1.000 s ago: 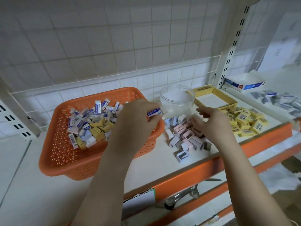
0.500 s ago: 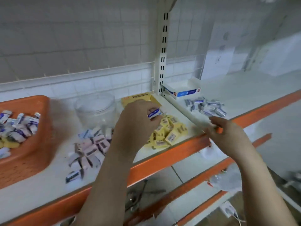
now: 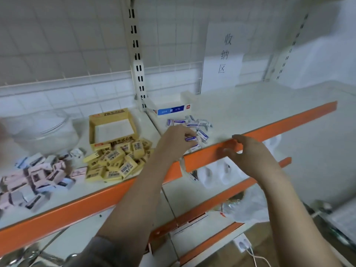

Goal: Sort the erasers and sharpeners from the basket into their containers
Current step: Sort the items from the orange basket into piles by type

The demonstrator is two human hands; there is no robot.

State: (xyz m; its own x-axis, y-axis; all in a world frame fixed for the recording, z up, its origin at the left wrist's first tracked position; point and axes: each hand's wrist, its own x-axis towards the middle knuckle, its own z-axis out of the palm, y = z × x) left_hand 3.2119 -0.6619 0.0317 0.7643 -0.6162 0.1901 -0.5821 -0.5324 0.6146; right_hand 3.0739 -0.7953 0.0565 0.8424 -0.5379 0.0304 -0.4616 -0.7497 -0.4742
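Since the earlier frame, the orange basket has slipped out of sight to the left, and the left hand point(image 3: 176, 140) has travelled rightward past the yellow pile to the blue-and-white one. Seen from the head camera, that hand is pinching a blue-and-white eraser point(image 3: 190, 139) between thumb and fingertips, and is hovering directly over the near edge of a loose pile of matching blue-and-white erasers point(image 3: 189, 125). Just beyond the hand, a white and blue box point(image 3: 170, 110) is sitting against the slotted shelf upright point(image 3: 137, 60). To the hand's left, a heap of yellow erasers point(image 3: 117, 160) is lying in front of an open yellow cardboard box point(image 3: 111, 129). Farther left, pink and pale sharpeners point(image 3: 36, 178) are lying scattered, blurred, in front of a clear round container point(image 3: 44, 130). To the right of the left hand, the right hand point(image 3: 248, 153) is holding nothing, its fingers curling loosely over the orange front edge of the shelf point(image 3: 279, 125), fingertips touching it. Behind, a paper sign point(image 3: 223, 54) with handwritten characters is hanging on the wall.
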